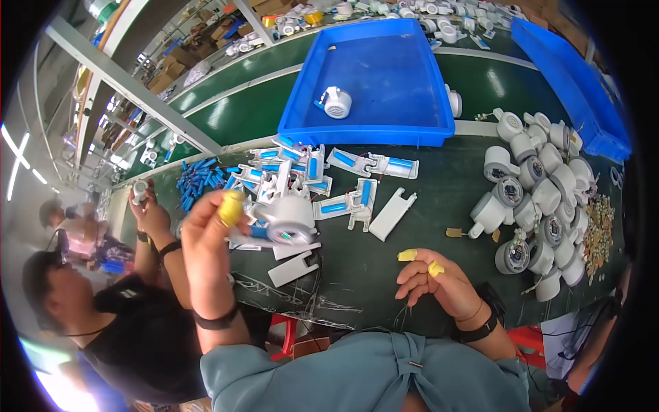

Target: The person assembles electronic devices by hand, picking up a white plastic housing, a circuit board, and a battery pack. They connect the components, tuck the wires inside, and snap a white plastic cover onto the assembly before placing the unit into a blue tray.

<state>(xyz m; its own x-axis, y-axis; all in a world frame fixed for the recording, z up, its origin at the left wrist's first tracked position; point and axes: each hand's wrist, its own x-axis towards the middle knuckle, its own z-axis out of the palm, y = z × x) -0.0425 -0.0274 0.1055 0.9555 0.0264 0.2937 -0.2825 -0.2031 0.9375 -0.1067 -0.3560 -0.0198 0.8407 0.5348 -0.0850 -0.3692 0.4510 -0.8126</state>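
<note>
The left hand [209, 230], its thumb capped in a yellow rubber finger cot, is raised at centre left of the frame and closes around a white moulded-plastic fan unit with a round grilled face and a blue insert [288, 221]. The right hand [439, 281] rests at lower centre on the dark green matte worktop [439, 199], fingers loosely curled, holding nothing, two fingertips in yellow cots.

Just beyond the held piece lie flat white plastic handle shells with blue cylindrical cells [322, 175] clipped inside, and plain white cover plates [391, 214] beside them. A loose pile of blue cells [199, 177] sits at the left. At the right edge a heap of round white-and-grey plastic housings [542, 199] crowds together. In the upper middle a shallow glossy blue plastic tray [405, 69] holds one white fan head [335, 103]. A co-worker in a black shirt [137, 329] is at lower left.
</note>
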